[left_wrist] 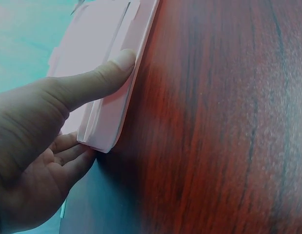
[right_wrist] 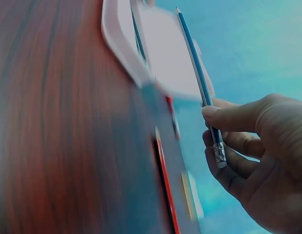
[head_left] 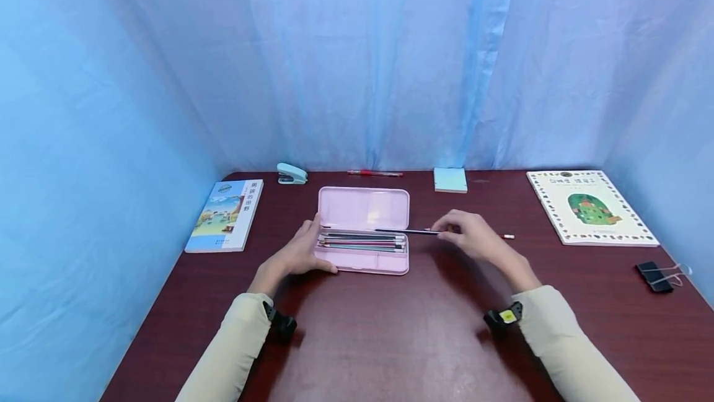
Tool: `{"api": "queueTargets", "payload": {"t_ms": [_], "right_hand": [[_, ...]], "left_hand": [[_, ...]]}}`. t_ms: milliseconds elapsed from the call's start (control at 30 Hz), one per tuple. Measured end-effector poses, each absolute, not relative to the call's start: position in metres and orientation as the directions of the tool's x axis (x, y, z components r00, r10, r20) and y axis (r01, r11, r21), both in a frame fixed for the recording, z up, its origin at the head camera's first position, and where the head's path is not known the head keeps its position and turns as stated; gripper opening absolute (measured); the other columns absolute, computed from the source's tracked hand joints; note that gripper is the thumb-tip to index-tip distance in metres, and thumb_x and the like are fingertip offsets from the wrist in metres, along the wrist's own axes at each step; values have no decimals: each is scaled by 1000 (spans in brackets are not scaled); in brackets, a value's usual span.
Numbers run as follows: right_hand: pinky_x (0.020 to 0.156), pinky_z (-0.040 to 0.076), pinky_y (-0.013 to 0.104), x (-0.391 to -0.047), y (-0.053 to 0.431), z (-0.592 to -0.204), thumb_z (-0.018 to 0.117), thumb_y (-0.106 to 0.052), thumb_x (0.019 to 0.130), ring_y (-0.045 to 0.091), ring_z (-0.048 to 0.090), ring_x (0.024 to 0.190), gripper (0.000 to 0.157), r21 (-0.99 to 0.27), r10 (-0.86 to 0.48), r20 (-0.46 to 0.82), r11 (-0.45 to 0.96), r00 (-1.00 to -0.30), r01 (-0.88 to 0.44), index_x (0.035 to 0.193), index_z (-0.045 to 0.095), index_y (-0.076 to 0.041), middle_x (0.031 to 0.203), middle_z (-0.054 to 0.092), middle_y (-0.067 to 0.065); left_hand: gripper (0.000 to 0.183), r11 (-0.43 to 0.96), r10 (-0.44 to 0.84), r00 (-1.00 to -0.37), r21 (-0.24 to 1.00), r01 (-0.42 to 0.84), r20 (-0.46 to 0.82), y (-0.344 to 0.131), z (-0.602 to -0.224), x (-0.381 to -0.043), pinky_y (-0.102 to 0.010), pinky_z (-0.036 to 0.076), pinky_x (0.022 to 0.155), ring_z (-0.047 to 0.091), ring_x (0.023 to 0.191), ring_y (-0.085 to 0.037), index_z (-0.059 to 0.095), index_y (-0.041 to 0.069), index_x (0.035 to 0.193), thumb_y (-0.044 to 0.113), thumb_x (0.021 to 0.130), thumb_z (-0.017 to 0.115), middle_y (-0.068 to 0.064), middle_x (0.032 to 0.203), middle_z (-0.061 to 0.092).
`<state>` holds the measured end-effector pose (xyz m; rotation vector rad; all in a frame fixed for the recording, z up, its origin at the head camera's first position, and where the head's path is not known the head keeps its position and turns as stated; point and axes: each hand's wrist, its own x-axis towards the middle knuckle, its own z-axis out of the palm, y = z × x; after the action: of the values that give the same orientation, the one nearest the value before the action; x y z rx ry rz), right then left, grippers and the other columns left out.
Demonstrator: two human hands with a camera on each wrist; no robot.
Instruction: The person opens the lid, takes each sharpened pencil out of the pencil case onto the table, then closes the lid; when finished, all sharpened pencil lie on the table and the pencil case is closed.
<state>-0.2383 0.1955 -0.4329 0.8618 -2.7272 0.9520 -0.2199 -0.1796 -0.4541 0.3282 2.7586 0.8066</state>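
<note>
We see the open pencil case (head_left: 351, 259) on the bench (head_left: 379, 334), toward its far edge, with several pencils (head_left: 362, 242) inside. We find the left hand (head_left: 295, 253) gripping the case's left end, thumb on the front side, and the right hand (head_left: 471, 235) pinching a dark pencil (head_left: 409, 231), tip toward the case. We note, along the far edge, a stapler (head_left: 292, 174), a red pen (head_left: 375, 173) and a notepad (head_left: 450, 180).

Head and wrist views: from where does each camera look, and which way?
Head: head-worn, facing forward and down at the pencil case; left hand, right hand, sleeves show.
Left wrist: worn there, facing the case's edge; left hand shows.
Right wrist: worn there, facing the held pencil; right hand shows.
Wrist views share the case.
</note>
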Motion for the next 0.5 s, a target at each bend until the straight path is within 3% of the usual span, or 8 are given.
{"api": "queueTargets", "payload": {"t_ms": [233, 500], "right_hand": [[63, 42, 27, -226, 258, -448, 67, -6, 83, 8, 49, 71, 11, -491, -392, 275, 728, -878, -479, 91, 70, -12, 81, 59, -7], [65, 43, 32, -219, 295, -468, 69, -7, 80, 8, 50, 72, 10, -463, -317, 291, 779, -902, -423, 88, 71, -13, 82, 62, -4]], "left_hand": [[129, 817, 277, -949, 557, 149, -152, -179, -456, -218, -42, 26, 107, 28, 127, -25, -2, 10, 149, 49, 59, 82, -14, 143, 23], [128, 813, 278, -949, 562, 151, -147, -177, -453, -218, -42, 25, 107, 28, 127, -26, -1, 8, 149, 46, 60, 83, -15, 142, 24]]}}
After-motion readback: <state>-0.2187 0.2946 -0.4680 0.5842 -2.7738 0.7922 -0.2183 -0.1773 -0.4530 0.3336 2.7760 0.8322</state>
